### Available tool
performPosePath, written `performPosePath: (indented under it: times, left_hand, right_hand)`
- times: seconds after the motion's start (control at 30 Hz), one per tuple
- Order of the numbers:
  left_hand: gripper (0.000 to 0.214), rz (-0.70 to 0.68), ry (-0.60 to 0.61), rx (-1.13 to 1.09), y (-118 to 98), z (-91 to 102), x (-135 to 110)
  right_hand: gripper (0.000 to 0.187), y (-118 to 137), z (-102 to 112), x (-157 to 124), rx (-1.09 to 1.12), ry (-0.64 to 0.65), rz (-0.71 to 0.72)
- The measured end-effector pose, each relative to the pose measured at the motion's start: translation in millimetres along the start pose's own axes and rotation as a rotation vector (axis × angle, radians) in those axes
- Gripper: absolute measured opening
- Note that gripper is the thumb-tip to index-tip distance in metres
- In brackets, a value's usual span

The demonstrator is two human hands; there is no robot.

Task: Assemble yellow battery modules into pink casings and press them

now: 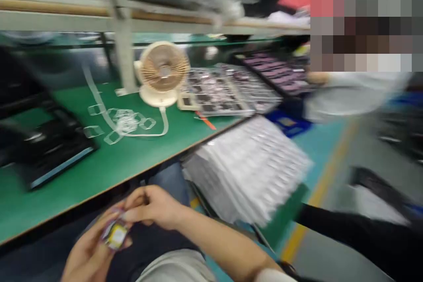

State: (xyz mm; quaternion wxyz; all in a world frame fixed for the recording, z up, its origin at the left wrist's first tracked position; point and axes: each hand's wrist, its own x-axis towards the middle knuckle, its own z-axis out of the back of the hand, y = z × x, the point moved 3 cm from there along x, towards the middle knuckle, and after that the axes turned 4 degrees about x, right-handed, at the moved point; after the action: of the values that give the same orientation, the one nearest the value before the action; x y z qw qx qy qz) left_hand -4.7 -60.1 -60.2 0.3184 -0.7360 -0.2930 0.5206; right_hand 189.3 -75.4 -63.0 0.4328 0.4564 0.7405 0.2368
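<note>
Over my lap, my left hand [86,246] is closed around a small electronic part [116,235] with a yellow-edged pale square on its face and a purplish rim. My right hand [157,207] meets it at the part's upper edge, fingers pinched together. A thin dark tool [144,191] pokes up between the right fingers; blur hides its exact kind. Both hands are below the front edge of the green bench [148,152].
A cream fan [164,72] stands on the bench beside loose clear frames [127,122]. Trays of parts [216,90] lie behind an orange strip [206,120]. Stacked white trays [254,163] are to my right. A black stand [42,136] is left. A co-worker's sleeve [357,92] reaches toward a dark tray.
</note>
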Motion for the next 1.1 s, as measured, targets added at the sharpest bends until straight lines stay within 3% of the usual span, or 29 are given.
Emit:
performPosePath:
  times: [0.03,0.1,0.17,0.23,0.3,0.97,1.1]
  left_hand:
    - [0.053,-0.054,0.041,-0.067,-2,-5.7,-5]
    - [0.047,-0.150,0.094,-0.166,-7,-11.4,-1]
    - [0.048,-0.272,0.099,-0.200,-13,-6.1,10]
    - [0.050,-0.368,0.072,-0.194,-18,2.6,16]
    - [0.051,-0.418,0.052,-0.186,-20,7.2,16]
    - [0.050,-0.434,0.115,-0.249,-16,10.6,13]
    - [0.045,-0.421,0.035,-0.245,-14,9.4,8]
  right_hand:
    - [0.057,6,0,-2,-0.070,-0.041,0.076]
    - [0.037,21,1,-4,-0.280,-0.110,0.358]
    - [0.016,32,-3,-3,-0.503,-0.092,0.623]
    - [0.023,35,-11,-4,-0.680,-0.040,0.818]
    - [0.031,32,-20,-5,-0.804,-0.003,0.925]
    - [0.034,13,-33,4,-1.107,0.034,1.081]
    - [0.040,1,-37,9,-1.141,0.027,1.115]
